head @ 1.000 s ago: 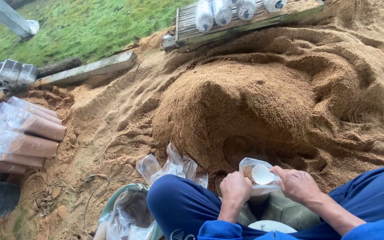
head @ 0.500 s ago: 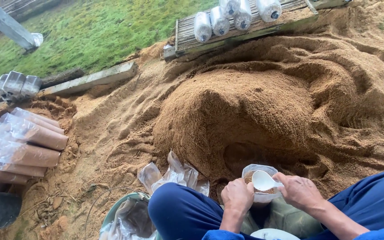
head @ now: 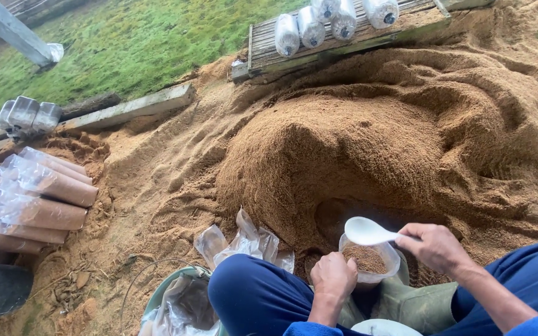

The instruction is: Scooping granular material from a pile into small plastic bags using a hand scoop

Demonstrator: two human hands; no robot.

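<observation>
My left hand (head: 332,278) grips the rim of a clear plastic bag (head: 368,259) partly filled with brown sawdust, held upright between my knees in blue trousers. My right hand (head: 436,247) holds a white scoop (head: 365,231) by its handle, its bowl just above the bag's open mouth. Right behind the bag rises a large mound of sawdust (head: 344,155) with a hollow dug into its near side.
Empty clear bags (head: 244,242) lie by my left knee, above a green bucket (head: 175,305) lined with plastic. Several filled bags (head: 32,202) are stacked at the left. More filled bags (head: 331,22) lie on a wooden pallet (head: 269,50) behind the mound. Grass lies beyond.
The scoop has lifted from inside the bag's mouth to just above it, held out level. The view has shifted down and left; my left hand keeps its grip.
</observation>
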